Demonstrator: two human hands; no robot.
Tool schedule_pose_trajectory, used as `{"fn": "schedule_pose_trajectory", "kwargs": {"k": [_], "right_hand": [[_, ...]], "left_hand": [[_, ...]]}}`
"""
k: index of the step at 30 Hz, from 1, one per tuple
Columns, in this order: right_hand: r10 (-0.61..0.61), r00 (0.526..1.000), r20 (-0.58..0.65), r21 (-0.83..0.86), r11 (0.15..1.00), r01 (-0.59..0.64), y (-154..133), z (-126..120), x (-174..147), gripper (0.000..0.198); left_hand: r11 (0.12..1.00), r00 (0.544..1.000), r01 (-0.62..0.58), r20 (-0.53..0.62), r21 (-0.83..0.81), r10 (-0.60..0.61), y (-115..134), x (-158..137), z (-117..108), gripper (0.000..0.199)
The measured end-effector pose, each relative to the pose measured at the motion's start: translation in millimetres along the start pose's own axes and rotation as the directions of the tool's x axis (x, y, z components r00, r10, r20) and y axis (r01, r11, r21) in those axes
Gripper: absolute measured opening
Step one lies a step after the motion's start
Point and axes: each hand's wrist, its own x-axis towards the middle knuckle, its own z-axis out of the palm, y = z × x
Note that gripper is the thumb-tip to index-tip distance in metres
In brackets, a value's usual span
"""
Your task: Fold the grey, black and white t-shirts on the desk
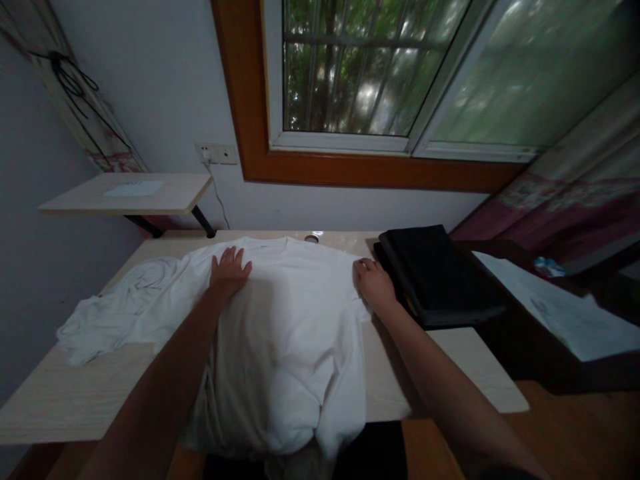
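A white shirt [295, 300] lies spread on the pale wooden desk, its neckline toward the wall and its lower part bunched and hanging over the front edge. Pressed flat on its left shoulder area is my left hand [231, 272], fingers apart. At the shirt's right edge, near the shoulder, my right hand [375, 285] rests palm down with slightly bent fingers, and I see nothing pinched in them. A crumpled heap of white cloth [120, 303] lies left of my left hand and runs up against the shirt; where one ends is unclear.
Black folders [435, 270] are stacked just right of my right hand. A raised shelf [170, 195] with a paper on it stands at the back left of the desk [65, 403]. A small round hole or ring [311, 239] sits behind the neckline. Farther right lies a white sheet [555, 307].
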Motion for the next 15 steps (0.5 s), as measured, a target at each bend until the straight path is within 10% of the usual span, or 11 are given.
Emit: {"fn": "schedule_pose_trajectory", "kwargs": {"k": [8,15], "right_hand": [[0.157,0.983,-0.096,-0.039,0.986,-0.162,-0.1,-10.4,-0.1,0.047],[0.220,0.969,0.112,-0.086,0.974,-0.212,3.2,-38.4,-23.5,0.030]], "left_hand": [[0.999,0.999,0.037,-0.001,-0.018,-0.037,2.2,3.2,2.1,0.067],[0.999,0.999,0.033,0.003,-0.028,-0.033,-0.1,4.9,5.8,0.069]]}}
